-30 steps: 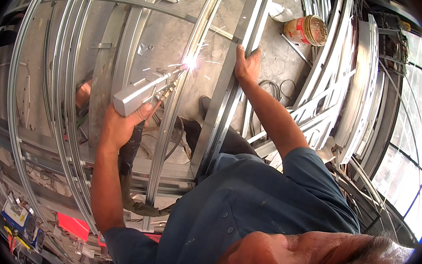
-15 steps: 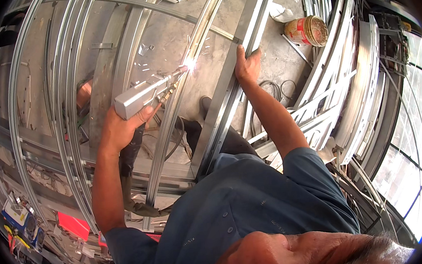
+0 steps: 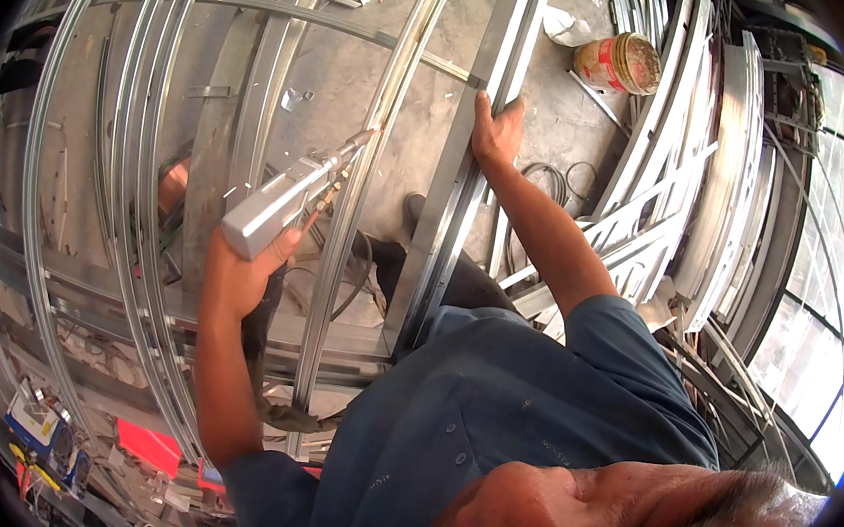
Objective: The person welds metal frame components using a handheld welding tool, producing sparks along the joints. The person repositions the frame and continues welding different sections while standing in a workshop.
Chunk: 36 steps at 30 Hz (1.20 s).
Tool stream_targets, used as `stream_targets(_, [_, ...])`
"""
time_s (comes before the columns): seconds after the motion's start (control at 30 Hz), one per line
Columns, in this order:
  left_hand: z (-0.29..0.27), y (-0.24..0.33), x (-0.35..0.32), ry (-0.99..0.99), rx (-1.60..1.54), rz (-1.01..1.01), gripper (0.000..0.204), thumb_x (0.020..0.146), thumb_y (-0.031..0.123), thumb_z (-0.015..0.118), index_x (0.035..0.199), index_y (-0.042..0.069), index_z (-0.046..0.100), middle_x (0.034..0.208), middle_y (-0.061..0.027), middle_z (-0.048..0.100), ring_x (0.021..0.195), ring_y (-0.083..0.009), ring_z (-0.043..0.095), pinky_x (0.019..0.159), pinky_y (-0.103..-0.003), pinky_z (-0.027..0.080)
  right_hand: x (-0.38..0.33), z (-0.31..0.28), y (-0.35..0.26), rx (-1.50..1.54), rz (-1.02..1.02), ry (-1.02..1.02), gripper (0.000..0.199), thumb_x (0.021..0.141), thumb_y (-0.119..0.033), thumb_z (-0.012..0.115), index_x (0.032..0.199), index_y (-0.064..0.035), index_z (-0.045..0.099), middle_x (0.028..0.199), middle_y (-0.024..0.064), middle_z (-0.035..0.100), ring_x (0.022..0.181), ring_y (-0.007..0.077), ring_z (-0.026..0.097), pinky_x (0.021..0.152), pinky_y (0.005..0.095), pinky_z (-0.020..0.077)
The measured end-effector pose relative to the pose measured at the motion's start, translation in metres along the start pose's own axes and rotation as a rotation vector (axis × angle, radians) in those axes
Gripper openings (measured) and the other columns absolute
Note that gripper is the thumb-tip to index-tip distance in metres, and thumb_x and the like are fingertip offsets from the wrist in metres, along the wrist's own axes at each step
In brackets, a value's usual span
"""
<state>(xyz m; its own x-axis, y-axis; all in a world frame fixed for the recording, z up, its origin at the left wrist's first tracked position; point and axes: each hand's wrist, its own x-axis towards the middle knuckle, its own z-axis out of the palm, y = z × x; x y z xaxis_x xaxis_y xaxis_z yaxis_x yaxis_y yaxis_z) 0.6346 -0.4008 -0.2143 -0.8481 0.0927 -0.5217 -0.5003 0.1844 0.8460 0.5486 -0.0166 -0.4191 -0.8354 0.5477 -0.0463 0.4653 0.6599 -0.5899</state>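
My left hand (image 3: pixel 246 264) is closed around a grey handheld laser welding gun (image 3: pixel 272 211). The gun's narrow nozzle points up and right, its tip close to a slim metal rail (image 3: pixel 373 157) of the frame. No sparks or glow show at the tip. My right hand (image 3: pixel 498 134) grips the wide metal profile (image 3: pixel 451 196) to the right of that rail, thumb along its top and fingers over its right edge. A thin crossbar (image 3: pixel 351 31) joins the rails farther away. The gun's handle is mostly hidden by my left hand.
More metal rails (image 3: pixel 148 167) run along the left. A stained bucket (image 3: pixel 615 64) sits on the concrete floor, beside long stacked metal profiles (image 3: pixel 676 181). Coiled cable (image 3: pixel 546 184) lies beyond my right forearm. Yellow-handled tools (image 3: pixel 43 467) and a red panel (image 3: pixel 149 445) are at lower left.
The bright weld flash and flying sparks at the gun tip have gone out. My left hand and the gun have shifted slightly. My right hand keeps its grip on the profile.
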Motion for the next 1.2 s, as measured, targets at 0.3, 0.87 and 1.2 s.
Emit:
stream_targets(0.3, [0.054,0.004,-0.110,0.239,0.212,0.065,0.051,0.081,0.011,0.084,0.127,-0.002,0.066,0.103,-0.0122,0.076,0.094,-0.0144,0.070,0.085,-0.032,0.055,-0.003,-0.004,-0.009,0.048,0.007,0.014,0.081,0.093,-0.057,0.062,0.138,0.0073,0.043,0.129,0.0345,0.058,0.122,0.0508,0.056,0.103,0.0509,0.0438])
stream_targets(0.87, [0.155,-0.057,-0.139,0.489,0.626,0.158,0.073,0.080,0.014,0.083,0.146,0.002,0.053,0.106,-0.0251,0.072,0.092,-0.0417,0.073,0.079,-0.044,0.059,-0.009,-0.014,-0.014,0.111,0.015,-0.030,0.091,0.090,-0.061,0.063,0.145,0.0076,0.040,0.139,0.0325,0.053,0.130,0.0469,0.052,0.108,0.0483,0.0418])
stream_targets(1.2, [0.161,-0.054,-0.126,0.457,0.723,0.135,0.074,0.080,0.022,0.082,0.148,0.011,0.054,0.092,-0.0239,0.071,0.081,-0.0424,0.071,0.070,-0.047,0.057,-0.008,-0.022,-0.017,0.094,0.079,-0.140,0.101,0.089,-0.064,0.061,0.151,0.0085,0.028,0.150,0.0336,0.041,0.134,0.0490,0.047,0.111,0.0499,0.0403])
